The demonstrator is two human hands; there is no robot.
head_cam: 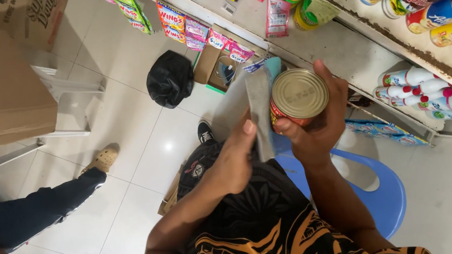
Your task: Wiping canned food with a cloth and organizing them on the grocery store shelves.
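My right hand (314, 127) grips a round tin can (297, 97) with a red label and a gold-coloured lid, lid facing the camera. My left hand (234, 156) holds a grey cloth (260, 110) pressed against the can's left side. Both hands are raised in front of my chest, above a blue plastic chair (378, 184).
Shelves (340, 49) with cans, bottles and snack packets run along the upper right. A black bag (170, 78) and an open carton (214, 62) lie on the white tiled floor. Another person (19, 218) sits at the left beside a large cardboard box (6, 82).
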